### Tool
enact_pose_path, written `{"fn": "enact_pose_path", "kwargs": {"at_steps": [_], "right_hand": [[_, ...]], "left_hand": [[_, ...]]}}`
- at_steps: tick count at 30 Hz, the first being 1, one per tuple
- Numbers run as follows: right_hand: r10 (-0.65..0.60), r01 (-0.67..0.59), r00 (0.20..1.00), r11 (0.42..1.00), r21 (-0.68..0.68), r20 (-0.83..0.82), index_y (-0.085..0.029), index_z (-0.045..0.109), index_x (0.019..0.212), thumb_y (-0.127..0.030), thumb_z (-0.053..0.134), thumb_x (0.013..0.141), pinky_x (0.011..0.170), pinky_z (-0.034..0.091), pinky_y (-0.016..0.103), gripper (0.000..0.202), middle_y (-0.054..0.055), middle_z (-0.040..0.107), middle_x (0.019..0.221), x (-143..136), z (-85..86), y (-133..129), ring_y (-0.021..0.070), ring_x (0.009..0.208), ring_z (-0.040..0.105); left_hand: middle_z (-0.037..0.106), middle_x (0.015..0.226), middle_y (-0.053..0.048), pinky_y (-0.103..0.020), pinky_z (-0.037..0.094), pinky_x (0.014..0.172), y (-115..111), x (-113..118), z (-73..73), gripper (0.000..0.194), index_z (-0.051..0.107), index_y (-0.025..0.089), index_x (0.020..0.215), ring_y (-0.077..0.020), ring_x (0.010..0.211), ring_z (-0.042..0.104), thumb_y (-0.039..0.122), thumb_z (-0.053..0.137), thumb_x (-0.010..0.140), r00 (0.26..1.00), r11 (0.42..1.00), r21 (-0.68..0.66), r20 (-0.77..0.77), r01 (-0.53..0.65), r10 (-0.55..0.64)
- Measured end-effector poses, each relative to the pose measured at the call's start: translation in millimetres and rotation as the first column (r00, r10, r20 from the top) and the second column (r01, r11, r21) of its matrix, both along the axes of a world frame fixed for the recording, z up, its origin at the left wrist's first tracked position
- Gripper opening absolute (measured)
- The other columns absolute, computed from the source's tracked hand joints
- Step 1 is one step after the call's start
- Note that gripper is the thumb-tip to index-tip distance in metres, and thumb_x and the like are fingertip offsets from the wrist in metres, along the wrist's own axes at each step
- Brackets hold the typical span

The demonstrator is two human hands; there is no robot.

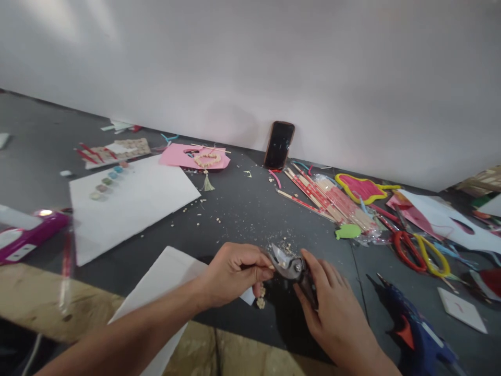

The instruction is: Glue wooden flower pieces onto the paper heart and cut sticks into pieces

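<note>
Between the two hands, near the table's front edge, is one pruner [287,267], its blades parted. The right hand [326,292] wraps around its handles; the left hand [240,274] pinches one small pale piece [271,268] between thumb and fingers, right by the blades. Crumbs [287,245], too many to count, lie just beyond. Farther out are one glue gun [418,331] at right, two white sheets [129,209] at left, one bracelet [207,160] on pink card [172,155], and one upright phone [279,145].
</note>
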State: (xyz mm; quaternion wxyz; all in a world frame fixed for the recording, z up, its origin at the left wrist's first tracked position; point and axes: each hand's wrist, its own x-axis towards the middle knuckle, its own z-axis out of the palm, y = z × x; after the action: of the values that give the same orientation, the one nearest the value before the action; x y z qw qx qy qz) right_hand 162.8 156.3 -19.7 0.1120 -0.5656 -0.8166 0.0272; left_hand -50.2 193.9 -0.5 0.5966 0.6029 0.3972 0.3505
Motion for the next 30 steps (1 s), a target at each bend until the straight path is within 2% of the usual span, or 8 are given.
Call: {"fn": "enact_pose_path", "kwargs": {"at_steps": [4,7,10,12,16,19,24,30], "right_hand": [[0.011,-0.011,1.0,1.0,-0.005,0.003,-0.018,0.034,0.131,-0.029,0.045,0.086,0.076,0.048,0.042,0.048,0.013,0.059,0.106,0.9,0.7,-0.7,0.0257,0.092,0.058],[0.023,-0.023,1.0,1.0,-0.021,-0.005,-0.018,0.036,0.129,-0.027,0.046,0.084,0.075,0.049,0.04,0.047,0.012,0.06,0.106,1.4,0.8,-1.1,0.0246,0.09,0.06],[0.029,-0.029,1.0,0.999,-0.025,0.0,-0.018,0.038,0.127,-0.023,0.045,0.082,0.072,0.05,0.037,0.046,0.012,0.062,0.103,2.4,0.0,-2.5,0.0233,0.085,0.062],[0.027,-0.027,1.0,0.999,0.019,-0.008,-0.017,0.042,0.122,-0.02,0.043,0.08,0.066,0.05,0.033,0.042,0.01,0.065,0.095,2.7,0.3,-4.2,0.0214,0.077,0.064],[0.055,-0.053,0.998,0.994,0.096,-0.021,-0.019,0.045,0.113,-0.019,0.043,0.078,0.055,0.047,0.028,0.035,0.006,0.067,0.079,1.4,5.9,-6.5,0.019,0.063,0.064],[-0.001,-0.001,1.0,0.993,0.114,0.016,-0.02,0.045,0.114,-0.026,0.045,0.082,0.057,0.048,0.029,0.032,0.006,0.068,0.084,1.7,8.7,-3.9,0.0201,0.068,0.066],[-0.122,0.116,0.991,0.989,0.087,0.063,-0.02,0.046,0.118,-0.04,0.046,0.086,0.062,0.051,0.033,0.037,0.009,0.068,0.098,6.3,2.3,6.8,0.0229,0.079,0.067],[-0.223,0.222,0.974,0.974,0.031,0.037,-0.018,0.042,0.127,-0.046,0.048,0.084,0.068,0.052,0.036,0.052,0.012,0.063,0.109,12.2,-3.6,15.3,0.0244,0.087,0.065]], "left_hand": [[0.056,0.057,-0.001,-0.013,0.034,0.034,0.9,-1.9,-1.7,0.029,0.063,0.01,0.06,-0.0042,0.036,0.049,0.037,0.064,0.073,0.997,0.99,-0.124,0.059,0.065,-0.058],[0.056,0.056,0.0,-0.013,0.032,0.033,0.9,-2.8,-2.8,0.032,0.063,0.01,0.063,-0.0042,0.035,0.048,0.041,0.065,0.072,0.994,0.983,-0.167,0.083,0.078,-0.065],[0.056,0.051,0.001,-0.013,0.029,0.032,-0.5,-1.3,-1.5,0.03,0.064,0.01,0.063,-0.0024,0.031,0.042,0.039,0.066,0.071,0.995,0.982,-0.179,0.086,0.058,-0.043],[0.055,0.047,0.002,-0.013,0.028,0.031,-1.9,0.3,0.4,0.028,0.063,0.011,0.062,-0.0021,0.03,0.039,0.037,0.066,0.071,0.998,0.981,-0.193,0.061,0.032,-0.02],[0.055,0.045,0.003,-0.013,0.032,0.033,-2.8,1.0,2.7,0.021,0.063,0.012,0.067,-0.0049,0.034,0.045,0.033,0.065,0.072,0.999,0.974,-0.225,0.036,0.014,-0.006],[0.056,0.046,0.003,-0.014,0.035,0.035,-0.5,-0.6,1.6,0.02,0.063,0.012,0.072,-0.0054,0.036,0.047,0.032,0.066,0.071,0.999,0.968,-0.249,0.034,-0.011,0.02],[0.055,0.041,0.004,-0.013,0.03,0.032,4.5,-3.1,-3.3,0.026,0.064,0.011,0.075,-0.0029,0.03,0.038,0.037,0.067,0.072,0.997,0.952,-0.298,-0.023,-0.074,0.07],[0.056,0.041,0.004,-0.013,0.031,0.032,7.5,-4.9,-13.2,0.03,0.065,0.011,0.081,-0.0023,0.03,0.038,0.041,0.067,0.074,0.981,0.95,-0.305,0.153,-0.071,0.123]]}}
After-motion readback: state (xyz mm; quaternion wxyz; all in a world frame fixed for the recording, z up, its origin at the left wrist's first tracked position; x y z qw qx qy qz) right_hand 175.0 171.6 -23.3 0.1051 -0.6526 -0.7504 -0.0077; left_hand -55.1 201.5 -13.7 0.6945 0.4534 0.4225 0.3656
